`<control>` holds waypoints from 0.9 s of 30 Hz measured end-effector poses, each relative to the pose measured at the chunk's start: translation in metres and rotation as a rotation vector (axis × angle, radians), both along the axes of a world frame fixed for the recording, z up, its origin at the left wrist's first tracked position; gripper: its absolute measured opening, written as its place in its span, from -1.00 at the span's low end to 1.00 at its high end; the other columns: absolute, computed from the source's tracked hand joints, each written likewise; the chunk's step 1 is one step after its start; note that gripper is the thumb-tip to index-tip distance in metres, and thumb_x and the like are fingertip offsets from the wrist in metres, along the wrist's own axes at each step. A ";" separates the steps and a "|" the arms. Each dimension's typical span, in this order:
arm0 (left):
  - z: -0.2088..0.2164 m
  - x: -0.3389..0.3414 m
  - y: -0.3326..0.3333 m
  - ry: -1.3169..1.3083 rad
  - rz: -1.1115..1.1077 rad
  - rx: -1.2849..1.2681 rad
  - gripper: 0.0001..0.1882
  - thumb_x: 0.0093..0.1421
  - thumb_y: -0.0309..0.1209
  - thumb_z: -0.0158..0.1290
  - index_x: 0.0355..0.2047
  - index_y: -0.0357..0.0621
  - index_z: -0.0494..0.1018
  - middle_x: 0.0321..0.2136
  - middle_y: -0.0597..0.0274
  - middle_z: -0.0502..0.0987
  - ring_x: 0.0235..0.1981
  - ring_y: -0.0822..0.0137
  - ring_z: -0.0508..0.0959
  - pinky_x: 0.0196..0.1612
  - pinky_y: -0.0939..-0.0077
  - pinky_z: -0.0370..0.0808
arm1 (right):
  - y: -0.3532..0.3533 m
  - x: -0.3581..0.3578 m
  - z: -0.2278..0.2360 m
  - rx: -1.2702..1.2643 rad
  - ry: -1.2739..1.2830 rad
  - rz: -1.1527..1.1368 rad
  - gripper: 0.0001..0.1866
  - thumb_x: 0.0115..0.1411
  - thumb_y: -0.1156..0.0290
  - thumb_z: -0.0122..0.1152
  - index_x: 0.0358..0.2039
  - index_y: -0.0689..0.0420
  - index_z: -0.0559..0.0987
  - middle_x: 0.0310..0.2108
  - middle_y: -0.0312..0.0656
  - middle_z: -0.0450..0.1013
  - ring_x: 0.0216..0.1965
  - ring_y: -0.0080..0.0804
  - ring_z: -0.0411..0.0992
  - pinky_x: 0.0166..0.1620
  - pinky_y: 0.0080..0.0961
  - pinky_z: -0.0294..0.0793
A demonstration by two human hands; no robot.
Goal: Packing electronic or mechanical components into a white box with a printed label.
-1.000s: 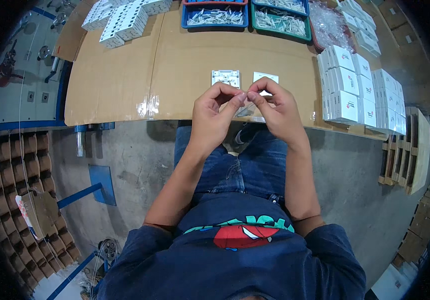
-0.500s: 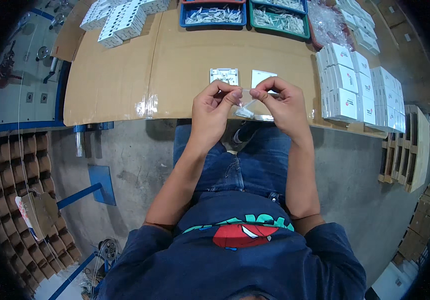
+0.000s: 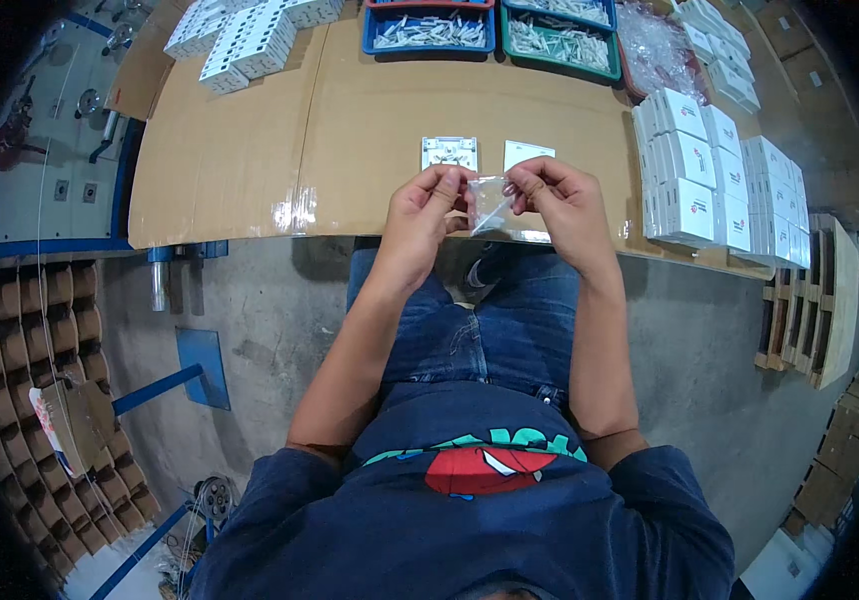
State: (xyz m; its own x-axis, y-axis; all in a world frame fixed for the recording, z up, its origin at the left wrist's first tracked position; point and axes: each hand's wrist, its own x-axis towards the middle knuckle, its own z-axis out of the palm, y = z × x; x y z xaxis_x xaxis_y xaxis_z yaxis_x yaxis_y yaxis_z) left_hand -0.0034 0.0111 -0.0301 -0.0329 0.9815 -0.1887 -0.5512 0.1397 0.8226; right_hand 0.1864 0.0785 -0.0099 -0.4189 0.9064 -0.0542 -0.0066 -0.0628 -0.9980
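Between my two hands a small clear plastic bag [image 3: 490, 203] is stretched, with small white pieces inside. My left hand [image 3: 426, 216] pinches its left upper corner between thumb and fingers. At the opposite corner my right hand [image 3: 566, 210] grips it the same way. Both hands are just above the table's near edge. Just beyond my left hand lies a white plastic housing [image 3: 449, 152] with small parts in it. A flat white plate [image 3: 528, 153] lies beside it, partly covered by my right hand.
Blue bin [image 3: 428, 34] and green bin [image 3: 562, 48] of small white parts stand at the cardboard-covered table's [image 3: 220, 170] far side. A tray of clear bags [image 3: 655, 45] sits beside them. White boxes [image 3: 688, 165] are stacked at right, white units [image 3: 245, 45] at far left.
The bag now hangs flatter and spread open to view between my hands, its pieces lower inside. My fingers have shifted slightly along its upper edge.
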 end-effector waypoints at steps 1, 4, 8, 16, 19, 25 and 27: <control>0.001 0.001 0.000 0.000 -0.001 0.002 -0.67 0.50 -0.18 -0.02 -0.06 -0.20 0.54 -0.28 0.32 0.58 -0.29 0.50 0.56 -0.23 0.55 0.57 | -0.001 -0.001 0.003 -0.020 0.013 -0.009 -0.83 0.39 0.46 0.22 -0.21 0.33 0.64 -0.39 -0.27 0.56 -0.40 -0.63 0.48 -0.29 -0.63 0.50; 0.006 0.006 -0.002 -0.064 0.012 -0.074 -0.69 0.49 -0.22 0.03 -0.01 -0.19 0.56 -0.28 0.31 0.60 -0.29 0.53 0.56 -0.25 0.57 0.56 | 0.000 -0.001 0.002 -0.045 0.045 -0.017 -0.83 0.40 0.46 0.21 -0.18 0.33 0.63 -0.40 -0.28 0.55 -0.43 -0.65 0.46 -0.33 -0.66 0.49; -0.005 0.008 -0.003 0.333 -0.028 0.061 -0.74 0.45 -0.30 0.08 0.00 -0.20 0.59 -0.26 0.28 0.65 -0.31 0.57 0.56 -0.26 0.59 0.58 | 0.001 -0.003 0.002 -0.022 0.069 -0.011 -0.84 0.41 0.47 0.20 -0.16 0.32 0.62 -0.41 -0.30 0.53 -0.46 -0.65 0.45 -0.36 -0.67 0.48; -0.004 0.009 -0.001 0.270 0.012 0.106 -0.77 0.46 -0.35 0.06 -0.08 -0.24 0.60 -0.24 0.28 0.65 -0.28 0.53 0.62 -0.31 0.60 0.62 | -0.001 -0.003 0.008 -0.093 0.113 -0.001 -0.80 0.39 0.46 0.23 -0.08 0.32 0.63 -0.40 -0.30 0.54 -0.44 -0.67 0.45 -0.33 -0.68 0.52; 0.000 0.010 -0.002 0.230 0.039 0.076 -0.77 0.47 -0.35 0.03 -0.11 -0.26 0.59 -0.24 0.25 0.65 -0.29 0.52 0.62 -0.29 0.58 0.64 | -0.005 -0.004 0.007 -0.077 0.042 0.026 -0.80 0.37 0.47 0.26 -0.09 0.31 0.65 -0.40 -0.29 0.56 -0.43 -0.66 0.47 -0.30 -0.67 0.55; 0.001 0.012 -0.003 0.345 0.080 0.099 -0.72 0.49 -0.32 0.02 -0.06 -0.29 0.60 -0.24 0.25 0.66 -0.30 0.54 0.61 -0.27 0.60 0.60 | -0.004 -0.003 0.000 -0.004 0.009 -0.001 -0.85 0.35 0.51 0.26 -0.15 0.32 0.68 -0.40 -0.26 0.58 -0.42 -0.64 0.49 -0.32 -0.67 0.51; 0.004 0.014 -0.004 0.420 0.111 0.161 -0.71 0.49 -0.31 0.02 -0.04 -0.28 0.61 -0.26 0.27 0.66 -0.30 0.55 0.59 -0.27 0.61 0.58 | -0.004 -0.003 0.000 0.013 0.036 -0.015 -0.85 0.35 0.51 0.26 -0.17 0.33 0.69 -0.41 -0.26 0.58 -0.43 -0.64 0.49 -0.33 -0.68 0.49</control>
